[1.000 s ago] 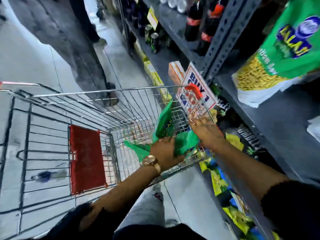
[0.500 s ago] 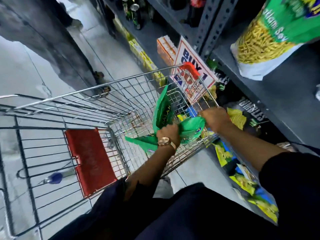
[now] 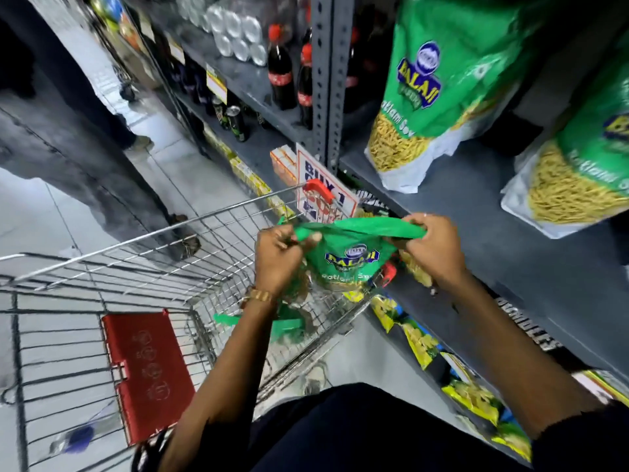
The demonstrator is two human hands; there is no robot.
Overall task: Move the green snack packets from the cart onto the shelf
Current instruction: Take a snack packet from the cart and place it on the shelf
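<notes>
A green snack packet hangs above the wire cart, near its right front corner. My left hand grips the packet's top left corner and my right hand grips its top right corner. Below, more green packets lie in the cart's basket, partly hidden by my left forearm. On the grey shelf to the right, two green packets stand upright: one at the back, another at the right edge.
Cola bottles and cans stand on the shelves further along the aisle. A "BUY 1" sign hangs at the shelf edge beside the cart. Yellow and green packets fill the lower shelf. A person's legs stand beyond the cart.
Both hands have lifted one green packet up out of the cart's basket and now hold it by its top edge at shelf height. The view has tilted up toward the shelf.
</notes>
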